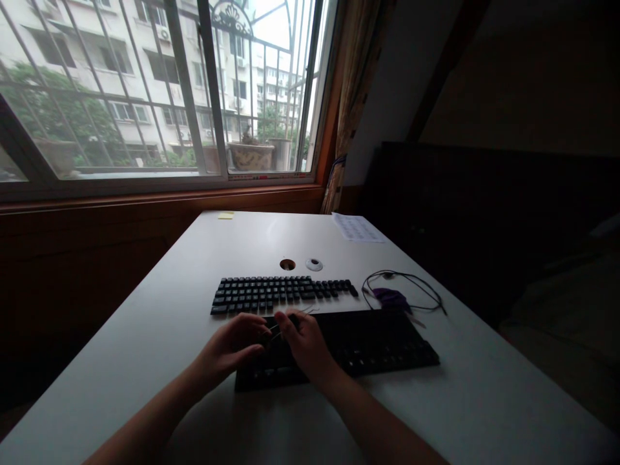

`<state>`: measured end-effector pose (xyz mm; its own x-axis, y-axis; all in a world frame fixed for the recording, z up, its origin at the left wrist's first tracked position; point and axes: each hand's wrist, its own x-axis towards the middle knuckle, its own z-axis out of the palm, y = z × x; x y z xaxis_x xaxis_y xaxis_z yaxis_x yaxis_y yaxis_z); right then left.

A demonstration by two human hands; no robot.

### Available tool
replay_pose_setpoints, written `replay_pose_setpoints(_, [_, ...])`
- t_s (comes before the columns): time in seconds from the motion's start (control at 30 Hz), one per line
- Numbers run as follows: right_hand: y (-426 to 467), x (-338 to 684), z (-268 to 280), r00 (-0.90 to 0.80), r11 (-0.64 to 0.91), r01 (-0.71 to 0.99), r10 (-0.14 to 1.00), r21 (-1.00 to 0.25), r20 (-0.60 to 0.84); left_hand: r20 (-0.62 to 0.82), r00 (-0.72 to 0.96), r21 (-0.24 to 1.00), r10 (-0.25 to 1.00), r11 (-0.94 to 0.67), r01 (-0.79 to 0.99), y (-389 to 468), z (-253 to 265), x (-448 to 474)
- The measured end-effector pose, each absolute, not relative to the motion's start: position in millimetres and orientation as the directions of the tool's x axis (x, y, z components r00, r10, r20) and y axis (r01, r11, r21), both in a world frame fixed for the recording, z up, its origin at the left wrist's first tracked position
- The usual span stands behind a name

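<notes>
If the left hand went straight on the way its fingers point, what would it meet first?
Probably the thin wire piece, then the right hand just beyond it, though depth there is unclear.

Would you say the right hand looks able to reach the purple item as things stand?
Probably yes: only the flat keyboard seems to lie between the right hand and the purple item, though a thin cable loops around it.
</notes>
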<state>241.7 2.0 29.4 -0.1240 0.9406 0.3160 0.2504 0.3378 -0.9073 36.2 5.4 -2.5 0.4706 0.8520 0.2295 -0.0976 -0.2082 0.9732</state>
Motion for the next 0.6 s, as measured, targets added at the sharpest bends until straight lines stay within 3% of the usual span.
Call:
replay_pose_setpoints(0.2, [-1.0,242.5,20.4,-0.124,0.284,0.188,0.956,-0.940,0.264,0.210,0.463,0.978,0.861,-0.193,-0.083,6.9,-0.6,40.0])
replay_pose_setpoints(0.33, [-0.5,242.3,13.5,-0.140,0.265,0.149,0.959,-0.953,0.245,0.100,0.432,0.995,0.896,-0.078,-0.070,4.6,5.3,39.7])
replay_pose_setpoints(0.6, [-7.8,244.6,15.6,-0.209,0.503,0.230,0.862,-0.833,0.463,0.039,0.393,0.988,0.919,0.022,-0.150,4.5,4.0,40.1])
